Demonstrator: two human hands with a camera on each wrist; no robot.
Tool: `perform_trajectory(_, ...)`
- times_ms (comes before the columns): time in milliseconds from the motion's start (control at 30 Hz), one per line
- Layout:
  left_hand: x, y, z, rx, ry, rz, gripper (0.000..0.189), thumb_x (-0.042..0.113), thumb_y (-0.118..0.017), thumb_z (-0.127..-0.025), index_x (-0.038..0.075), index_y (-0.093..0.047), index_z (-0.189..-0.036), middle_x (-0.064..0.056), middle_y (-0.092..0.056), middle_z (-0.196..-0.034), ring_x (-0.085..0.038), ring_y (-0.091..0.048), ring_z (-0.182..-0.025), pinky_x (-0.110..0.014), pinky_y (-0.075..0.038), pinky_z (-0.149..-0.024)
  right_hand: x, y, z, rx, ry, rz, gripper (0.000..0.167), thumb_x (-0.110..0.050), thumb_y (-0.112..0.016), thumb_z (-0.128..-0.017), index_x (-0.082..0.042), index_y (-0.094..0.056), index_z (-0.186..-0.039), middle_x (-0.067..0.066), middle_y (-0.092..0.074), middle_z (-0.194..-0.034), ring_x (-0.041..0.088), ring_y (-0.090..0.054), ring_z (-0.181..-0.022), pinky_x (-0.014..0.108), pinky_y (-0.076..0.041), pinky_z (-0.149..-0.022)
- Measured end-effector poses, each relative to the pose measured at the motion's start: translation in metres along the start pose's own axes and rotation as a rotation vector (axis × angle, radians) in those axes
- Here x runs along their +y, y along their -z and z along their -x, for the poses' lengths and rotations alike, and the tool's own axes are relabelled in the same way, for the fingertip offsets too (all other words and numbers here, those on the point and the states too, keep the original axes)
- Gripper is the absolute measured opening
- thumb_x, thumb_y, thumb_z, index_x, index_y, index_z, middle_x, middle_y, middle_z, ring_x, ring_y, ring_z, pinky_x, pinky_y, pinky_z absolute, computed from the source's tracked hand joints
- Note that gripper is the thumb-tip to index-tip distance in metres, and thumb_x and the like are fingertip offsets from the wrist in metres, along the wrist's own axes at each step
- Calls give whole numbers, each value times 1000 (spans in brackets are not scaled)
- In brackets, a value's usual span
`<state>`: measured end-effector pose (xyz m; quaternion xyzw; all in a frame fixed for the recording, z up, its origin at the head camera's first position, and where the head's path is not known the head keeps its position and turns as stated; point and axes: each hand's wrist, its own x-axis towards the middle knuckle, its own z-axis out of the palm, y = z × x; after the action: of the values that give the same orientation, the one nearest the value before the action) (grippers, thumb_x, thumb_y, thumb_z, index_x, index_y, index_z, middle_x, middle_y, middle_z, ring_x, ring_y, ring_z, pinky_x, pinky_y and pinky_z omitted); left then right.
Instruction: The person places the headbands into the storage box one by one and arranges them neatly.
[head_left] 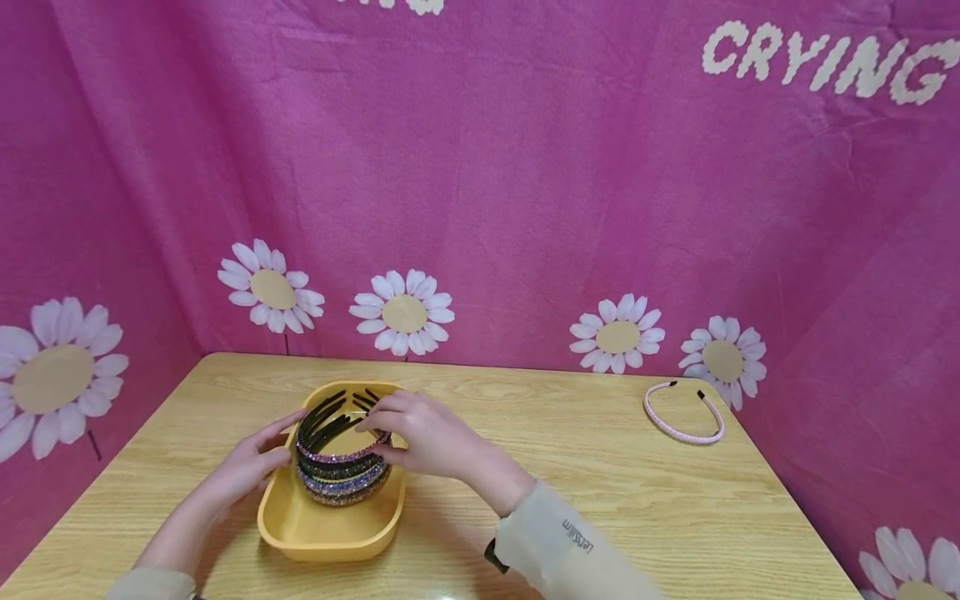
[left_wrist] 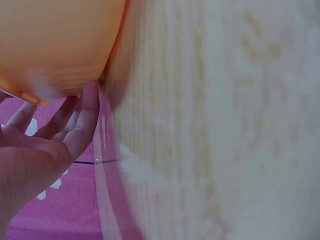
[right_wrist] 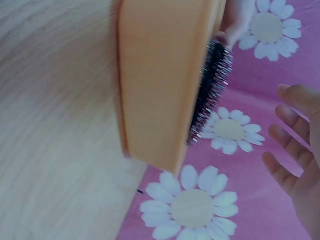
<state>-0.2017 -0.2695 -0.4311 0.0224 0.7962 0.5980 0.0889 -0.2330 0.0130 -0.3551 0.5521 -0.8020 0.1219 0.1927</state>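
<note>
A yellow plastic basin (head_left: 330, 546) stands on the left of the table, with a stack of glittery headbands (head_left: 341, 479) in it. The top band is pink-purple and sparkly; dark toothed ends point to the back. My left hand (head_left: 243, 471) holds the basin's left side, its fingers (left_wrist: 85, 112) against the outer wall in the left wrist view. Over the right of the stack hovers my right hand (head_left: 431, 433). In the right wrist view its fingers (right_wrist: 290, 142) are spread and loosely bent, apart from the sparkly top headband (right_wrist: 212, 92).
A pale pink headband (head_left: 682, 435) lies alone at the far right of the wooden table (head_left: 570, 500). Pink cloth (head_left: 510, 208) with white daisies hangs behind the table and along both sides.
</note>
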Motion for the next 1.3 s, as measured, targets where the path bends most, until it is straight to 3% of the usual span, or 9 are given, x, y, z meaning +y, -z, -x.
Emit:
perform_trajectory(133, 0, -1, 0, 6, 13, -10, 70, 3, -48, -85, 11, -23, -150, -35, -32, -140, -6, -53, -70, -21, -48, -55, 2, 15, 5, 7, -6, -19, 29, -22, -72, -81, -18, -68, -110, -5, -65, -107, 10, -58, -104, 27, -46, -93)
perform_trajectory(267, 0, -1, 0, -8, 14, 5, 69, 3, -46, -86, 11, -22, -151, -34, -32, -140, -11, -57, -91, -26, -54, -69, 5, 29, 10, 23, 8, -27, 31, -23, -73, -81, -16, -68, -110, -4, -65, -106, 11, -58, -103, 27, -47, -93)
perform_trajectory(467, 1, -1, 1, -7, 10, 7, 70, 3, -47, -85, 11, -22, -151, -34, -32, -141, -10, -57, -88, -25, -53, -64, 9, 49, 20, 37, 2, -39, 34, -22, -74, -80, -15, -66, -112, -3, -65, -108, 12, -58, -104, 26, -46, -95)
perform_trajectory(600, 1, -1, 1, -17, 1, 13, 69, 3, -46, -86, 10, -22, -150, -36, -30, -142, -15, -57, -97, -29, -55, -74, 12, 62, 29, 47, 7, -39, 37, -22, -75, -79, -14, -65, -114, -3, -65, -109, 12, -57, -106, 27, -44, -98)
perform_trajectory(833, 1, -1, 1, -18, 0, 10, 69, 3, -45, -86, 9, -22, -150, -36, -29, -142, -20, -57, -102, -33, -56, -77, 15, 88, 47, 99, -5, -18, 39, -23, -76, -78, -14, -64, -114, -4, -65, -109, 13, -55, -103, 30, -45, -86)
perform_trajectory(933, 2, -1, 1, -20, -1, 9, 69, 2, -45, -86, 9, -21, -150, -37, -28, -142, -20, -57, -102, -33, -56, -78, 17, 99, 55, 122, -12, -8, 40, -24, -77, -77, -15, -65, -114, -4, -65, -109, 13, -55, -102, 31, -45, -86)
perform_trajectory(1100, 2, -1, 2, -9, -1, -13, 71, 1, -47, -85, 10, -21, -151, -37, -31, -141, -12, -59, -90, -30, -56, -72, 19, 116, 72, 140, -18, -1, 43, -24, -78, -75, -14, -64, -115, -5, -64, -110, 13, -54, -102, 32, -45, -86)
perform_trajectory(1300, 2, -1, 2, 6, -12, -34, 73, 1, -48, -83, 12, -22, -151, -37, -34, -138, -7, -56, -73, -24, -52, -57, 25, 134, 97, 149, -52, 12, 44, -22, -77, -75, -14, -63, -116, -4, -62, -110, 13, -54, -102, 33, -46, -87)
